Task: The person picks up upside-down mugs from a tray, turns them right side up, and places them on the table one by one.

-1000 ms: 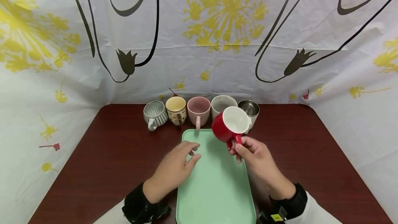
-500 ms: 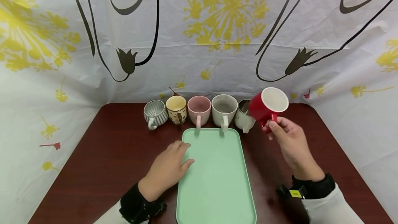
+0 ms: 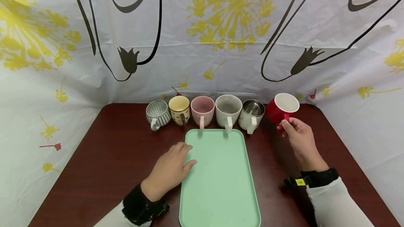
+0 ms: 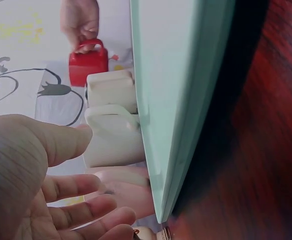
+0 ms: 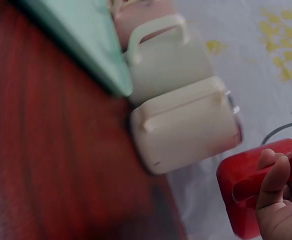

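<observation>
My right hand (image 3: 300, 137) grips the handle of a red mug (image 3: 277, 113) with a white inside, at the right end of a row of mugs. In the right wrist view, fingers curl round the handle of the red mug (image 5: 240, 175). Beside it stands a white mug with a metal inside (image 3: 250, 116). My left hand (image 3: 168, 169) is over the left edge of a light green tray (image 3: 219, 178), fingers loosely spread, holding nothing. The left wrist view shows the left hand (image 4: 51, 175) close to the tray's side.
Along the back of the dark wooden table (image 3: 110, 157) stand a striped mug (image 3: 162, 116), a yellow mug (image 3: 176, 113), a pink mug (image 3: 206, 116) and a large white mug (image 3: 222, 116). A patterned white cloth (image 3: 176, 62) hangs right behind them.
My right hand has carried the red mug from above the tray to the right, then lowered it at the row's right end. The left hand has shifted slightly left.
</observation>
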The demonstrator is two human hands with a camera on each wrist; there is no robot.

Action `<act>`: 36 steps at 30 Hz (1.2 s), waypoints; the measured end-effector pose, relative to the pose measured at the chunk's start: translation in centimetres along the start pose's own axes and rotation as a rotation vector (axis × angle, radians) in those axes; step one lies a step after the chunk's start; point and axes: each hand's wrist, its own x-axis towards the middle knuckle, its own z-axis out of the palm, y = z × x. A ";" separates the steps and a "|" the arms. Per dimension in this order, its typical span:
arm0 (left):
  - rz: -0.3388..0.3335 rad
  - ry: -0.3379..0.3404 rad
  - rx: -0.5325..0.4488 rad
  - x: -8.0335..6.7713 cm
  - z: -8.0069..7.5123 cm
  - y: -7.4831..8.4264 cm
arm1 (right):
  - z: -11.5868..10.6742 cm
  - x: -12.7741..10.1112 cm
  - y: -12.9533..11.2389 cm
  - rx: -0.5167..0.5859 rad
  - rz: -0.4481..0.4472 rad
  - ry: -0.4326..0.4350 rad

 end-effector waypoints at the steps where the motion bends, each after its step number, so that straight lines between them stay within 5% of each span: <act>1: -0.001 -0.001 -0.001 0.0 0.1 0.0 | -0.1 0.1 0.3 -0.024 0.018 -0.005; 9: 0.002 -0.009 -0.006 -0.1 0.2 0.0 | 0.3 0.6 2.1 -0.180 0.040 -0.028; 36: 0.021 -0.004 0.004 0.2 0.5 0.2 | 0.1 0.6 3.6 -0.308 0.101 -0.064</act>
